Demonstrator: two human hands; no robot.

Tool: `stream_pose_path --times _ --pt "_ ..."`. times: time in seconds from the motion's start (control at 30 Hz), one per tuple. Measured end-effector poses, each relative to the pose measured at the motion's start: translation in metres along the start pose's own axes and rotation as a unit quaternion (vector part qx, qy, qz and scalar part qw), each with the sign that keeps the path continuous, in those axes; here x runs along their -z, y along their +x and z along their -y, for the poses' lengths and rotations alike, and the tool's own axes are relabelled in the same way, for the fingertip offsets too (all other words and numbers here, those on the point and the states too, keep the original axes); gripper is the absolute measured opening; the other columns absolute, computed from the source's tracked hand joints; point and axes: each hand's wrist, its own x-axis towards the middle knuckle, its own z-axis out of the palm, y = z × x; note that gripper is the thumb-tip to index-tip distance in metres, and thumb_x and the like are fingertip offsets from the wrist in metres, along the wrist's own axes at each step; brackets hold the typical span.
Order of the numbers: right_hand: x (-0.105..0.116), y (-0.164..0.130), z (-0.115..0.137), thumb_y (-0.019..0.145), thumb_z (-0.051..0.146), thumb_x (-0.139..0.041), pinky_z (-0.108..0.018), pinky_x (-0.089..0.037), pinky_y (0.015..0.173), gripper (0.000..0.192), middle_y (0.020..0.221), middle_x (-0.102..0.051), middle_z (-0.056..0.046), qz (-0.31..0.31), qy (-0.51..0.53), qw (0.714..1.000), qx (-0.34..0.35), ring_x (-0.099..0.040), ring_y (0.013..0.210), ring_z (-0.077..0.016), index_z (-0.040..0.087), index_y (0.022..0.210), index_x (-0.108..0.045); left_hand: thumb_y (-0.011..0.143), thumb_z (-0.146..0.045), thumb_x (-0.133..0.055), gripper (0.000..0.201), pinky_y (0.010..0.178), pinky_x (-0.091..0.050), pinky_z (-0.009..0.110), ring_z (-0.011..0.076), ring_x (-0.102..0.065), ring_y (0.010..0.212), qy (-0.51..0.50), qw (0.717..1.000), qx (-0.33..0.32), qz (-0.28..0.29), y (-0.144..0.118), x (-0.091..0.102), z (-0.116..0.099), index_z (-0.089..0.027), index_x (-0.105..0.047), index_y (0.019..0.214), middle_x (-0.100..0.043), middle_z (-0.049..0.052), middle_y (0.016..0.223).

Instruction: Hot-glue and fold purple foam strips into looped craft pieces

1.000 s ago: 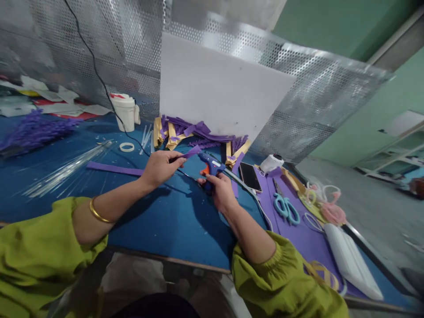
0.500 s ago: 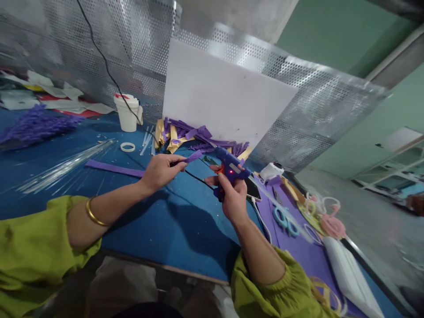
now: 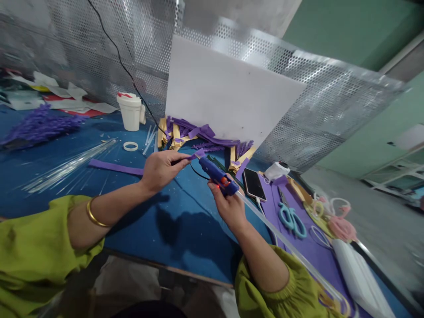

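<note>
My left hand (image 3: 162, 170) pinches a purple strip (image 3: 198, 154), whose free end sticks out past the fingertips to the right. In my right hand (image 3: 232, 205) is a blue hot glue gun (image 3: 215, 171) with a small red light lit. Its nozzle points up and left and meets the strip's end; whether it touches cannot be made out. A long clear glue stick (image 3: 274, 229) trails from the gun's back. Another purple strip (image 3: 115, 168) lies on the blue table (image 3: 195, 247), partly behind my left wrist.
Purple bundles in tan paper (image 3: 177, 137) lie before a white board (image 3: 228, 88). At left are a white cup (image 3: 130, 112), a tape ring (image 3: 130, 146), clear sticks (image 3: 76, 163) and purple flowers (image 3: 43, 128). A phone (image 3: 254, 184) and turquoise scissors (image 3: 291, 220) lie to the right.
The glue gun has swung left and tilted, bringing its nozzle to the end of the purple strip. My left hand keeps its pinch. The phone is now more exposed.
</note>
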Motion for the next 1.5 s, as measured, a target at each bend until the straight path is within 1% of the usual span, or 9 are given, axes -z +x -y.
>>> stream_pose_path --times 0.2,0.47,0.67,0.83,1.03,1.27,1.5 --pt "0.0010 0.0010 0.0079 0.091 0.047 -0.058 -0.028 -0.046 0.066 0.027 0.078 -0.066 -0.002 0.013 -0.016 1.000 -0.006 -0.062 0.072 -0.0180 0.021 0.089 -0.063 0.088 -0.032 -0.067 0.020 0.073 -0.052 0.028 0.0188 -0.072 0.085 0.015 1.000 -0.022 -0.012 -0.0001 0.0016 -0.0023 -0.024 -0.080 0.101 -0.079 0.003 0.093" --pt "-0.0003 0.0016 0.0070 0.091 0.047 -0.058 -0.027 -0.045 0.064 0.025 0.075 -0.063 0.000 0.006 -0.026 1.000 -0.004 -0.060 0.068 -0.0175 0.023 0.087 -0.060 0.089 -0.029 -0.066 0.019 0.073 -0.052 0.027 0.0172 -0.072 0.082 0.041 0.998 -0.044 -0.021 -0.0015 0.0013 -0.0037 -0.026 -0.080 0.101 -0.079 0.002 0.092" --pt "-0.0005 0.0010 0.0058 0.092 0.047 -0.056 -0.027 -0.043 0.062 0.025 0.072 -0.061 0.000 -0.002 -0.044 0.999 0.017 -0.058 0.065 -0.0170 0.023 0.084 -0.058 0.089 -0.030 -0.065 0.019 0.072 -0.052 0.028 0.0175 -0.072 0.083 0.051 0.998 -0.042 -0.023 -0.0012 0.0014 -0.0043 -0.026 -0.080 0.100 -0.078 0.001 0.091" --pt "-0.0008 0.0009 0.0052 0.093 0.050 -0.054 -0.027 -0.043 0.063 0.029 0.072 -0.060 0.000 -0.001 -0.063 0.998 0.014 -0.057 0.066 -0.0176 0.023 0.083 -0.057 0.089 -0.029 -0.065 0.019 0.072 -0.052 0.028 0.0179 -0.072 0.083 0.055 0.997 -0.043 -0.024 -0.0015 0.0019 -0.0045 -0.026 -0.080 0.100 -0.078 0.001 0.091" --pt "-0.0013 0.0006 0.0045 0.095 0.048 -0.052 -0.028 -0.043 0.063 0.029 0.073 -0.061 -0.002 -0.010 -0.082 0.996 0.034 -0.058 0.067 -0.0184 0.022 0.084 -0.058 0.088 -0.028 -0.066 0.019 0.073 -0.052 0.029 0.0179 -0.072 0.083 0.058 0.997 -0.045 -0.022 -0.0023 0.0007 -0.0030 -0.026 -0.080 0.100 -0.078 0.002 0.092" --pt "-0.0027 -0.0004 0.0002 0.094 0.053 -0.050 -0.031 -0.046 0.068 0.034 0.077 -0.064 -0.004 -0.017 -0.097 0.995 0.024 -0.061 0.072 -0.0212 0.023 0.088 -0.064 0.088 -0.030 -0.064 0.019 0.072 -0.053 0.028 0.0179 -0.072 0.082 0.062 0.997 -0.043 -0.022 -0.0026 0.0016 -0.0053 -0.028 -0.080 0.099 -0.079 0.001 0.093" --pt "-0.0027 -0.0002 -0.0005 0.094 0.055 -0.050 -0.030 -0.046 0.065 0.034 0.075 -0.063 -0.004 -0.014 -0.097 0.995 -0.002 -0.060 0.070 -0.0209 0.025 0.084 -0.062 0.089 -0.033 -0.063 0.020 0.075 -0.054 0.028 0.0179 -0.072 0.085 0.068 0.996 -0.051 -0.019 -0.0029 0.0021 -0.0064 -0.029 -0.080 0.099 -0.079 0.001 0.093"
